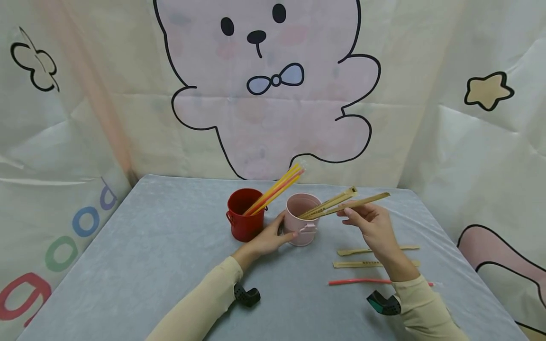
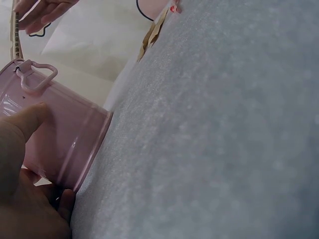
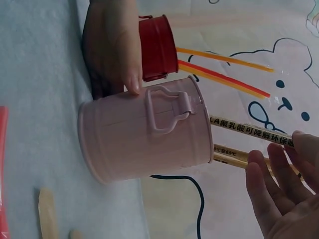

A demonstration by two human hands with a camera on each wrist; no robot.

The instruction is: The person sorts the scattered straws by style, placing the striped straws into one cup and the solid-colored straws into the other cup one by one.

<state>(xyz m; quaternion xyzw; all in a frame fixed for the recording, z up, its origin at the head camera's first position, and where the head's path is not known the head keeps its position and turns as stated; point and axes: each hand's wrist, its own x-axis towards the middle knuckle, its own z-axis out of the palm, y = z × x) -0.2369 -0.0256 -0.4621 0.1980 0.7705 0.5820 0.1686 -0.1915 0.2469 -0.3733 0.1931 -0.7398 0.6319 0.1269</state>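
Two buckets: left hand (image 1: 268, 239) grips pink bucket (image 1: 301, 226); right hand (image 1: 372, 223) pinches wrapped straws (image 1: 341, 202) inside.

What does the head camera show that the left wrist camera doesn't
Only the head view shows the red bucket with its colored straws, the right hand pinching a paper-wrapped straw over the pink bucket, and two more wrapped straws plus a red straw lying on the table. Only the left wrist view shows the pink bucket's heart-shaped handle close up. Both show the left hand holding the pink bucket.
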